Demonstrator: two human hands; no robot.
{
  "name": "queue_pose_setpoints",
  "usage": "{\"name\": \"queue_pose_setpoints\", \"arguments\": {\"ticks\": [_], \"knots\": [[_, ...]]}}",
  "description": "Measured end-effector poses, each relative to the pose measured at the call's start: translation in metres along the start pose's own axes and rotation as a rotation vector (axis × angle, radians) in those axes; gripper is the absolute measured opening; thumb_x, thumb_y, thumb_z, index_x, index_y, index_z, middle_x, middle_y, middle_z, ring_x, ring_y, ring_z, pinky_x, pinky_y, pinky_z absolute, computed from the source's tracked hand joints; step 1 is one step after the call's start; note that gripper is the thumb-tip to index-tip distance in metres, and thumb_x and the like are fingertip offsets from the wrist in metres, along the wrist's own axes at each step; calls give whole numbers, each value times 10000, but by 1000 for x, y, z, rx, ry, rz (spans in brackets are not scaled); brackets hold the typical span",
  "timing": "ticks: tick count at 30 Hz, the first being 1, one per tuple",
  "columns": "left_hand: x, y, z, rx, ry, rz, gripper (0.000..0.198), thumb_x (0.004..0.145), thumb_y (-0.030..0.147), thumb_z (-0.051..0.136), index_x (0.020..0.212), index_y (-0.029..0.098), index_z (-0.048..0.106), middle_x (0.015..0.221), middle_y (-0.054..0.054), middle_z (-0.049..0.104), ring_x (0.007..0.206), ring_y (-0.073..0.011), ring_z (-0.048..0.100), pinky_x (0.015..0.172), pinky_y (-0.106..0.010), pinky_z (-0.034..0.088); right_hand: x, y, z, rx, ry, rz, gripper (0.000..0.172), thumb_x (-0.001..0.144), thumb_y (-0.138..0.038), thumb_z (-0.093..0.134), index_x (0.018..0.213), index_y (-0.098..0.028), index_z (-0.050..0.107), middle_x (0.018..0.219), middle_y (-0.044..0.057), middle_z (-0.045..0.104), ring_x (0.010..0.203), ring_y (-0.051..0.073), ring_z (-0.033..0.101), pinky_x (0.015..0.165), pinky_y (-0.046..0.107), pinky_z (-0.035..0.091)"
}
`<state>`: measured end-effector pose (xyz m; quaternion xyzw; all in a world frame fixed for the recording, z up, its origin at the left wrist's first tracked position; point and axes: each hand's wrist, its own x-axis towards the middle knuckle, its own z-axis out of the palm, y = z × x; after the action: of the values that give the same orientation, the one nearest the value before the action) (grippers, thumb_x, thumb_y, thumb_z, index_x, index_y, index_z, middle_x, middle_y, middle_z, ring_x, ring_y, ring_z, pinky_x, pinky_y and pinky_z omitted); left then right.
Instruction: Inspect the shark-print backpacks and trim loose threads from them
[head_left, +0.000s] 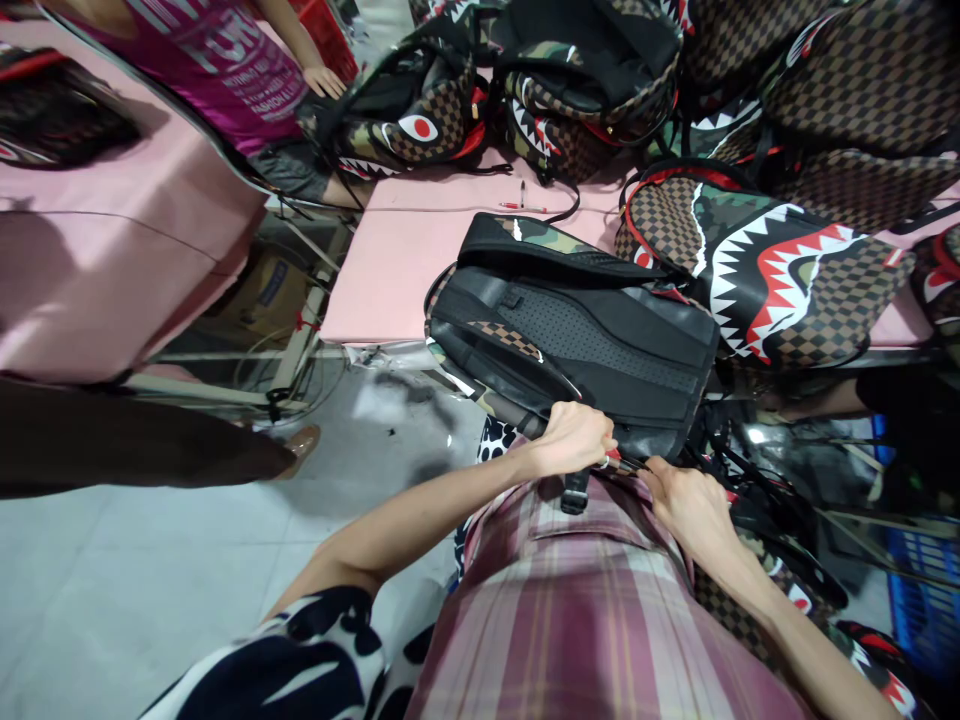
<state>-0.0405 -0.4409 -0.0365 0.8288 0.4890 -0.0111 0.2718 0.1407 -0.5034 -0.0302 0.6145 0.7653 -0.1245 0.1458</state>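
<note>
A black backpack (577,320) with camouflage and brown-check trim lies back panel up on the near edge of the pink table. Its padded shoulder straps (555,245) face upward. My left hand (574,438) is closed on the side of the bag nearest my body. Close to its right, my right hand (690,500) pinches the same edge. A thin dark strip and a bit of red show between the two hands; what exactly the fingers grip is partly hidden. Below my left hand hangs a black strap buckle (575,495), against my plaid apron (570,610).
More shark-mouth backpacks (795,280) are piled to the right and at the back. A pen (523,207) lies on the pink table (397,240). Someone in a magenta top (225,80) is across the table. At the lower right stands a blue basket (926,580).
</note>
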Motion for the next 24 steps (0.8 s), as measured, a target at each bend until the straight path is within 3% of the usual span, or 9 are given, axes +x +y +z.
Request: {"name": "queue_pose_setpoints", "arguments": {"ticks": [3,7,11,13,19,24], "knots": [[0,1,0,0,-3,5,286,811,348,449,821,190,687,829,-68,697,814,-216,638,624,-262,372,-5,-2,18,106,81,15,294,910,-335,333,840,-199,584,612,43,644,542,176,607,473,246,223],[0,2,-1,5,-8,-16,270,807,326,451,812,191,684,857,-64,697,827,-209,635,625,-254,370,-9,-5,44,412,249,46,383,916,-374,283,826,-166,591,570,37,603,518,157,573,488,234,296],[0,3,-3,9,-23,-19,270,809,330,452,803,191,684,849,-61,697,823,-217,637,626,-256,372,-11,-4,47,662,287,105,415,912,-428,286,817,-166,594,580,17,590,509,136,548,521,216,352],[0,3,-4,11,-32,-20,271,810,328,452,804,191,685,846,-63,696,821,-219,639,628,-255,372,-11,0,41,605,243,87,412,908,-433,297,817,-173,603,582,18,597,526,146,564,525,221,344],[-1,5,-5,27,-23,-21,280,814,331,443,803,190,685,835,-70,696,805,-219,640,622,-259,370,-3,11,17,152,55,-1,357,909,-395,322,829,-205,614,635,56,652,606,202,623,503,247,276],[-1,5,-5,21,-26,-29,279,810,334,447,796,193,687,821,-68,695,802,-225,641,595,-267,362,4,7,5,63,-17,-15,315,900,-385,348,864,-223,616,666,57,671,631,196,634,501,245,262]]}}
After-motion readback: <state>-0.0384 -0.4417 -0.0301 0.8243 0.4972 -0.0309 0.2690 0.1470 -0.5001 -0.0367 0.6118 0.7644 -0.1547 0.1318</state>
